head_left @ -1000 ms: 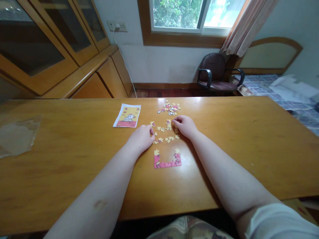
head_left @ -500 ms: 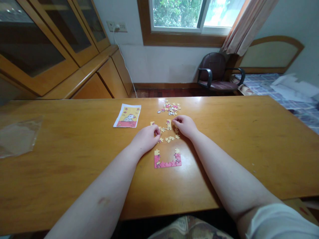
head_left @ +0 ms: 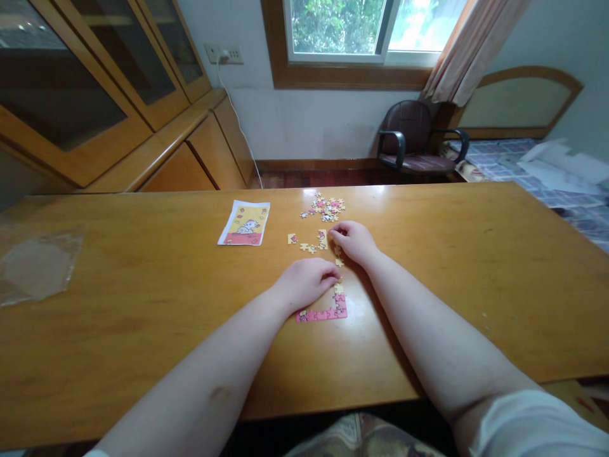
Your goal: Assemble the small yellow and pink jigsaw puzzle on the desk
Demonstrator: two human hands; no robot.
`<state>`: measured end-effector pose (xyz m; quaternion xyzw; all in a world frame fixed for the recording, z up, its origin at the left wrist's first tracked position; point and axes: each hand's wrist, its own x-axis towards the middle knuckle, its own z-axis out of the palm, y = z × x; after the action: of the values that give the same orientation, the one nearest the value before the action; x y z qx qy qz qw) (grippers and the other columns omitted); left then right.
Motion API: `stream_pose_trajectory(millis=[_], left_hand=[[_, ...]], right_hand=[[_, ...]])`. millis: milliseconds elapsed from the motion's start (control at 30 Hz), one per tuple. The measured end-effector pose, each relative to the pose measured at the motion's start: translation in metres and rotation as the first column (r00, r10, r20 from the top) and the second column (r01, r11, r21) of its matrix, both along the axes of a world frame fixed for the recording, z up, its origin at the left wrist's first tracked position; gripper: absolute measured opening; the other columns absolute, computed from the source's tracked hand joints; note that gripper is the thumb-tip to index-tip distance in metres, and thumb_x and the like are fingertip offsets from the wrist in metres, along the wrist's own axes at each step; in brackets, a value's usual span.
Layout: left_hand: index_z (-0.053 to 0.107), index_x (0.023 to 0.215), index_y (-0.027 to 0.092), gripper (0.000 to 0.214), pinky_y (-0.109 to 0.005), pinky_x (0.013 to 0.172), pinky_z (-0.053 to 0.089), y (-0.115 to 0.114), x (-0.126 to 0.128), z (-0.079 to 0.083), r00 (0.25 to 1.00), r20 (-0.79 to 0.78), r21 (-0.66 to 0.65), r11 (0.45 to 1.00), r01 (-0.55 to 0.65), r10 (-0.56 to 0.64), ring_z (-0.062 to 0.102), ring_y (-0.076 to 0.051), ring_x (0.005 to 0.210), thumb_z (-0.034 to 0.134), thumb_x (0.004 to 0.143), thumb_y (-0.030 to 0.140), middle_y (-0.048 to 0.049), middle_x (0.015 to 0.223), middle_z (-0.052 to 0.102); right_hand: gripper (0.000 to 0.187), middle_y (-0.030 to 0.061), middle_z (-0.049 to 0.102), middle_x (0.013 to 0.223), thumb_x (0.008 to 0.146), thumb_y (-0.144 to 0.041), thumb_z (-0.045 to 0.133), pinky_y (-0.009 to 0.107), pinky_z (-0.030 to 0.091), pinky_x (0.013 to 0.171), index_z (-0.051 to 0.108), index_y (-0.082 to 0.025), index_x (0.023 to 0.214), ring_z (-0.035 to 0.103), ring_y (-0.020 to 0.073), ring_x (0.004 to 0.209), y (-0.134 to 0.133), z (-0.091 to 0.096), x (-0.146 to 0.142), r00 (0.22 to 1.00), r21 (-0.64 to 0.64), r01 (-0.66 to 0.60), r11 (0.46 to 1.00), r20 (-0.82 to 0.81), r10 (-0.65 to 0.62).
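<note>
My left hand (head_left: 309, 280) is closed in a pinch at the upper right end of a partly joined pink and yellow puzzle border (head_left: 328, 314). A sliver of a yellow puzzle piece (head_left: 339, 280) shows at its fingertips, just above the yellow corner of the border. The hand covers the border's left side. My right hand (head_left: 356, 241) rests farther up with thumb and fingers together, beside a joined strip of yellow pieces (head_left: 322, 239). Whether anything is between those fingers is hidden. Below it lie loose yellow pieces (head_left: 339, 262).
A heap of mixed puzzle pieces (head_left: 326, 206) lies near the table's far edge. Left of it is a picture sheet (head_left: 245, 223) with a white animal on yellow and pink. A clear plastic bag (head_left: 38, 266) lies at the far left of the wooden table (head_left: 152, 285).
My left hand has moved right and towards me, from the loose yellow pieces to the border's right end. The right hand has stayed nearly still.
</note>
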<state>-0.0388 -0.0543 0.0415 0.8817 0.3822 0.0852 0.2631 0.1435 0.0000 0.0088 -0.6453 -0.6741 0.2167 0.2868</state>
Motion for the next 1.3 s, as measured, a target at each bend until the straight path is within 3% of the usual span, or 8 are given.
stream_pose_trajectory(millis=[233, 533, 900, 1133, 1300], left_hand=[[0.072, 0.095, 0.025, 0.022, -0.028, 0.081, 0.049, -0.0003, 0.0008, 0.0009, 0.999, 0.022, -0.039, 0.998, -0.044, 0.045, 0.065, -0.018, 0.089, 0.052, 0.087, 0.03, -0.0003, 0.099, 0.073], [0.072, 0.095, 0.026, 0.022, -0.027, 0.08, 0.049, -0.0006, 0.0014, 0.0014, 1.0, -0.006, -0.071, 0.997, -0.009, 0.008, 0.065, -0.018, 0.089, 0.051, 0.087, 0.029, -0.0001, 0.099, 0.073], [0.072, 0.095, 0.027, 0.023, -0.028, 0.081, 0.049, -0.0018, 0.001, 0.0039, 0.999, -0.049, 0.01, 1.0, 0.019, -0.019, 0.064, -0.018, 0.089, 0.051, 0.088, 0.027, -0.0009, 0.098, 0.071], [0.067, 0.106, 0.028, 0.03, -0.029, 0.079, 0.05, -0.0081, 0.0001, 0.0087, 0.998, -0.058, 0.052, 0.998, 0.019, -0.016, 0.063, -0.02, 0.091, 0.063, 0.081, 0.042, -0.0031, 0.105, 0.066], [0.067, 0.101, 0.028, 0.029, -0.029, 0.073, 0.048, -0.0089, 0.0008, 0.0089, 0.993, -0.111, 0.075, 0.996, 0.041, -0.033, 0.064, -0.02, 0.088, 0.063, 0.079, 0.045, -0.0018, 0.102, 0.067]], right_hand=[[0.023, 0.001, 0.069, 0.073, 0.083, -0.035, 0.055, 0.025, 0.042, 0.066, 0.071, -0.02, 0.077, 0.059, 0.0148, 0.068, -0.0001, 0.0013, -0.0004, 1.0, 0.003, -0.004, 1.0, 0.012, 0.004], [0.022, 0.0016, 0.07, 0.075, 0.083, -0.034, 0.055, 0.026, 0.042, 0.066, 0.07, -0.02, 0.076, 0.059, 0.0151, 0.069, -0.0003, 0.0015, -0.0006, 1.0, -0.002, -0.001, 1.0, 0.015, 0.001], [0.022, 0.0014, 0.07, 0.075, 0.082, -0.035, 0.055, 0.025, 0.043, 0.067, 0.071, -0.021, 0.077, 0.06, 0.0149, 0.069, -0.0003, 0.0005, -0.0002, 1.0, 0.002, -0.001, 1.0, 0.016, 0.001], [0.022, 0.0007, 0.07, 0.074, 0.083, -0.035, 0.055, 0.026, 0.043, 0.066, 0.071, -0.021, 0.079, 0.06, 0.0147, 0.068, -0.0001, -0.0003, 0.0004, 1.0, -0.001, -0.002, 1.0, 0.002, 0.002], [0.021, 0.0006, 0.07, 0.072, 0.082, -0.036, 0.056, 0.025, 0.042, 0.065, 0.071, -0.021, 0.077, 0.059, 0.0148, 0.067, -0.0007, 0.0014, -0.0009, 1.0, -0.008, 0.008, 1.0, -0.007, -0.008]])
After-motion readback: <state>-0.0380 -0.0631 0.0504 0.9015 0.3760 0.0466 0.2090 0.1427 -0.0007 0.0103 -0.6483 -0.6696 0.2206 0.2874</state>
